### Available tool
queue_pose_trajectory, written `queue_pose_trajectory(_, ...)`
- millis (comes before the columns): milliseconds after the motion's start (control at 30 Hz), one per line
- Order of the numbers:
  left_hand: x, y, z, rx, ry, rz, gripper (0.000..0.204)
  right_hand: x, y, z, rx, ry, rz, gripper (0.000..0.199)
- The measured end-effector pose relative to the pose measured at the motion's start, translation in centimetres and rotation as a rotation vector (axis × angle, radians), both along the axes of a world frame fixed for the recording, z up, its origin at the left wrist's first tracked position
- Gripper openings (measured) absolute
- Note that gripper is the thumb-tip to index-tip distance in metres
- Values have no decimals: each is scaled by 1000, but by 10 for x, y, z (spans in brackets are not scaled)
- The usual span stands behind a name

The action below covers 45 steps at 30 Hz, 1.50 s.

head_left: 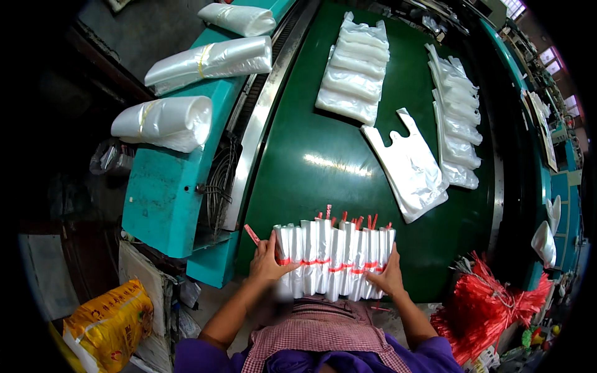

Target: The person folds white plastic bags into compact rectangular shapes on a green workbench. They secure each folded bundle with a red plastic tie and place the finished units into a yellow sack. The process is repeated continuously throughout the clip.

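A row of several white plastic bag bundles (309,242), each tied round with red strip, stands side by side at the near edge of the green table (305,137). My left hand (267,262) grips the row's left end, thumb across the front. My right hand (387,273) clasps its right end, so the bundles are squeezed between both hands. Red tie ends stick up behind the bundles, and one pokes out beside my left hand. Just beyond lies a flat stack of white T-shirt bags (410,168), handles pointing away from me.
Layered bag stacks lie at the table's far middle (354,68) and right side (457,118). Three rolls of clear plastic, one the nearest roll (158,121), rest on the teal machine frame (168,193) at left. A red strip bundle (482,304) is near right; a yellow sack (112,323) sits lower left.
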<state>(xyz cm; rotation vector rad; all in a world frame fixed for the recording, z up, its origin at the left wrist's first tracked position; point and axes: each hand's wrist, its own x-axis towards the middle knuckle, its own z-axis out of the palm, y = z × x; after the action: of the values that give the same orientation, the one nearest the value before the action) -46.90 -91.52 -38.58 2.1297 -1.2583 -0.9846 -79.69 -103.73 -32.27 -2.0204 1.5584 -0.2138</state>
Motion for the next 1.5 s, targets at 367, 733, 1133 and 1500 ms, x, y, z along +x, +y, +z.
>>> queue_pose_trajectory(367,-32,-28,15,98,98,-4,134,62,36,-35,-17,-11,-71,106)
queue_pose_trajectory(733,-47,25,67,-135,221,364,127,76,-7,-5,62,-522,366,95)
queue_pose_trajectory(1133,-158,39,116,-300,-206,1165,125,143,-95,21,85,-634,1157,100)
queue_pose_trajectory(1500,-236,75,244,-596,-776,1578,114,214,-21,154,169,-1207,1710,90)
